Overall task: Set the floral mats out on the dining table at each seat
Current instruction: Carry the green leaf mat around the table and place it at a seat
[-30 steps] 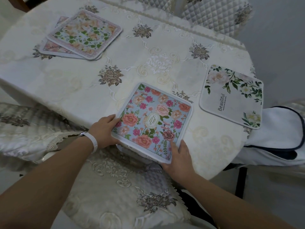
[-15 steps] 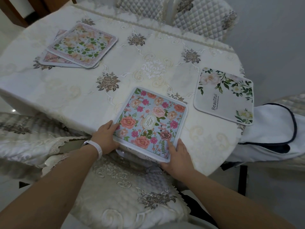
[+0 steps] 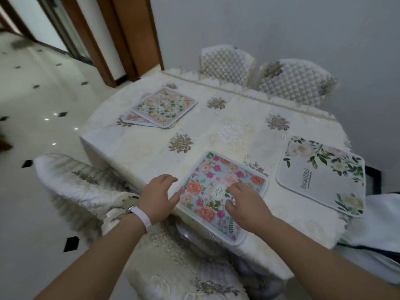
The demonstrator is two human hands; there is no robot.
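Mats of this sort look thin and light, I'd judge, lying flat with a little flex. The bound rim offers the best purchase, at two opposite edges, one per hand, since the underside may well slide on the covered table (image 3: 238,120). The blue floral mat (image 3: 216,176) lies at the table's near edge, its near corner hanging a touch over the drop, in front of the padded chair (image 3: 164,256). The left hand (image 3: 159,195) sits at the mat's left edge, fingers loosely curved and grasping nothing, thumb just meeting the rim. The right hand (image 3: 244,205) rests on the mat's middle, fingers bent down onto the print; it is blurred, but it seems to clasp nothing. Just beside, to the right, lies a white leafy mat (image 3: 320,174). No box or tray shows; the spare mats lie in a loose stack (image 3: 162,108) at the far left
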